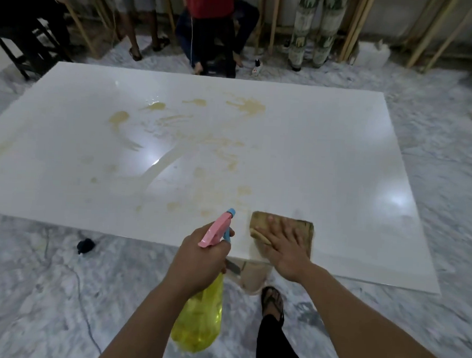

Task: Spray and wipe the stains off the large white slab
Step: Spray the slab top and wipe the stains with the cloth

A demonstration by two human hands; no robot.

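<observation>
The left hand (200, 255) is gripping a yellow spray bottle (199, 318) (pink nozzle) — the right hand (286, 248) is pressing flat, fingers spread, on a brown cloth (265, 221) at the stained white slab's (326, 161) near edge.

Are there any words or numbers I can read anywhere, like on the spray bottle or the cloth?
None can be read.
Spray bottle: plain yellow body with a pink top, no label showing.
Cloth: no writing.
White slab: only yellowish stains.
Small bottle on the floor far off: too small and blurred to read.
</observation>
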